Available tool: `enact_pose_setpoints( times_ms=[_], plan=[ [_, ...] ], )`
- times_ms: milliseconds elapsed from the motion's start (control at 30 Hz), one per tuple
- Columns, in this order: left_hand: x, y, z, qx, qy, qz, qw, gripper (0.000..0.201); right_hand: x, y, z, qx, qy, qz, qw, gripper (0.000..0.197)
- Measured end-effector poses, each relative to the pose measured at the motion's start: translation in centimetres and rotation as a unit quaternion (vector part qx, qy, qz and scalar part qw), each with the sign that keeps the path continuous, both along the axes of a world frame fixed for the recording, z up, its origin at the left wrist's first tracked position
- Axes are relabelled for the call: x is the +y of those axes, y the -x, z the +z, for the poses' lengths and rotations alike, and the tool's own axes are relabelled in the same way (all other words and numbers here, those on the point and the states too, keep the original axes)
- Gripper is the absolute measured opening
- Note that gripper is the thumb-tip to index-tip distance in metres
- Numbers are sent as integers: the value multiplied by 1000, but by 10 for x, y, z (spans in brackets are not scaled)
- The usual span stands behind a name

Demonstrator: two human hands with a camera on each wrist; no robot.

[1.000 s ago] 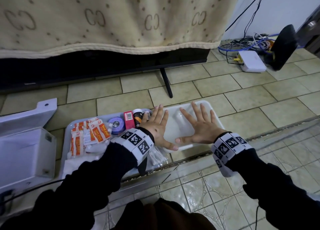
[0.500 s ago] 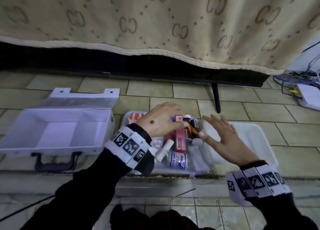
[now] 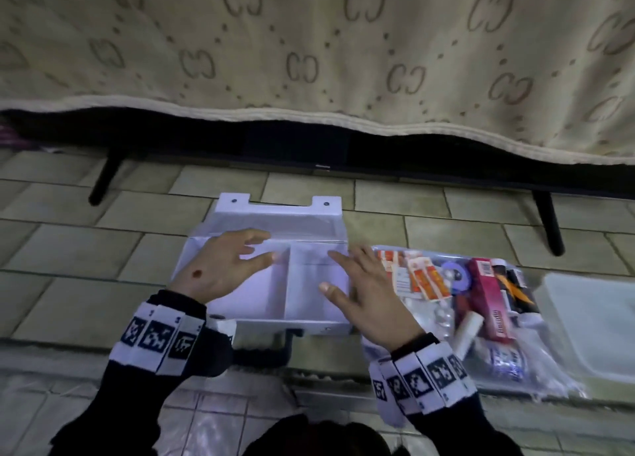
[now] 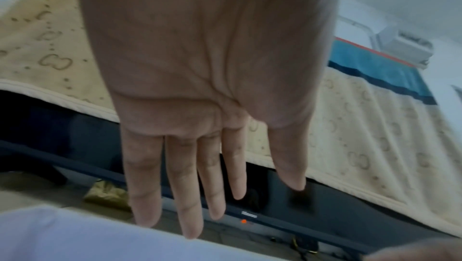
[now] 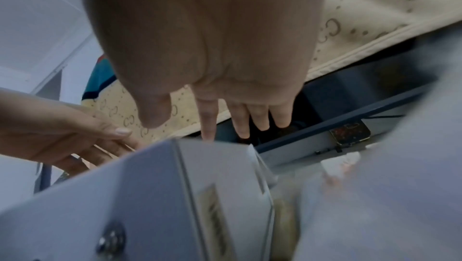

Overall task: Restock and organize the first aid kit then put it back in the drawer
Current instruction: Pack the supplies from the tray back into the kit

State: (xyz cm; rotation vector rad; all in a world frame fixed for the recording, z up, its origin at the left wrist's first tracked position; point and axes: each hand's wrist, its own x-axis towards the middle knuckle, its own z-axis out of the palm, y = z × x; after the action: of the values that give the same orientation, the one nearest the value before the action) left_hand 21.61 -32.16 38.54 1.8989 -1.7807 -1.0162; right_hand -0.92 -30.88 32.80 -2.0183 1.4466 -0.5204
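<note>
The white first aid box [image 3: 268,297] lies open on the tiled floor, its lid [image 3: 275,215] folded back and a divider splitting the bare inside in two. My left hand [image 3: 226,266] hovers over the left compartment with fingers spread, holding nothing; the left wrist view shows my left hand [image 4: 212,196] with straight fingers. My right hand [image 3: 357,284] is spread over the box's right edge, also holding nothing. In the right wrist view the right hand's fingertips [image 5: 208,136] are at the box's white wall [image 5: 175,196]. Supplies sit on a clear tray [image 3: 536,383] to the right: orange sachets [image 3: 426,277], a blue tape roll [image 3: 457,277], a pink box [image 3: 491,301].
A white lid or tray [image 3: 594,321] lies at the far right. Behind the box a beige patterned cloth [image 3: 309,60] hangs over a dark TV with black legs [image 3: 103,177]. The box's black handle [image 3: 261,349] faces me, at a step edge in the tiles.
My view and both hands have swung left, from the supply tray to the open box. The hands now hover spread over the box.
</note>
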Motion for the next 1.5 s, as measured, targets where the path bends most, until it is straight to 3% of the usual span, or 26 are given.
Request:
enact_pose_setpoints(
  times_ms=[67,167,400,533,933,1067,1300,1400,1500],
  plan=[
    [-7,-21,-4,4,4,23,1000,36,-6,-13,-12,0,-6,-30,1000,103],
    [-19,-49,-8,-13,14,47,999,38,-10,-26,-25,25,9,-67,997,111],
    [-31,-73,-15,-64,-18,53,996,43,-4,-35,-27,116,5,-81,990,107],
    [-35,-71,-16,-73,-20,52,996,48,-7,-33,-14,167,-25,-35,985,90],
    [-30,-63,-6,-108,-49,54,991,47,-56,-12,23,19,55,-34,998,60],
    [-22,-51,2,-114,-35,42,992,48,-52,-8,37,-44,68,-52,995,33],
    [-6,-15,22,-87,-42,-66,993,44,-50,17,85,-163,53,-127,977,20],
    [-2,-1,42,-68,-43,-108,991,41,-44,33,112,-230,60,-123,963,18],
    [-3,7,60,-64,-7,-113,992,37,-31,55,131,-158,39,-109,981,19]
  ],
)
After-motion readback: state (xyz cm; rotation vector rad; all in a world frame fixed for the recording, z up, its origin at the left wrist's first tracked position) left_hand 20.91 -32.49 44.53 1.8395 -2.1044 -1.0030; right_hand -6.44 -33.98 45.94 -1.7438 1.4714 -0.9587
